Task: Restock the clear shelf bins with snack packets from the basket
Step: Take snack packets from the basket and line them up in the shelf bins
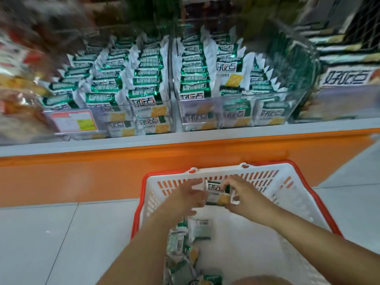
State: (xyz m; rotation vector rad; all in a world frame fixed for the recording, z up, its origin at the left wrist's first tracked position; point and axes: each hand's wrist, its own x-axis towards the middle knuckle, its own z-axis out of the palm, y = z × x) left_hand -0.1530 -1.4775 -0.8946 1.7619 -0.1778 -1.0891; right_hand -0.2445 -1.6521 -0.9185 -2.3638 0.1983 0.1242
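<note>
**Orange-fronted shelf, well-stocked bins: squaring a handful over the basket**

Over the far end of the white basket (pixel 257 173), the right hand (pixel 244 199) is pinching a stack of packets (pixel 218 192) by its right end, fingers curled onto it. The left hand (pixel 189 199) is coming against the stack's left edge with fingers spread; blur is hiding whether they are touching it.

To do this well, I judge, the left palm should be tapping the edges flush, so the stack is going in upright like the standing rows. The right bin (pixel 236 108) seems to be holding more room, toward its right side; the left bin (pixel 144 112) is looking packed.

Loose packets (pixel 185 243) are lying in the basket's near left part. Both bins are sitting on a grey shelf with an orange front (pixel 102 167), a price tag (pixel 74 121) hanging at left. Pale floor tiles (pixel 51 233) are carrying the basket.
</note>
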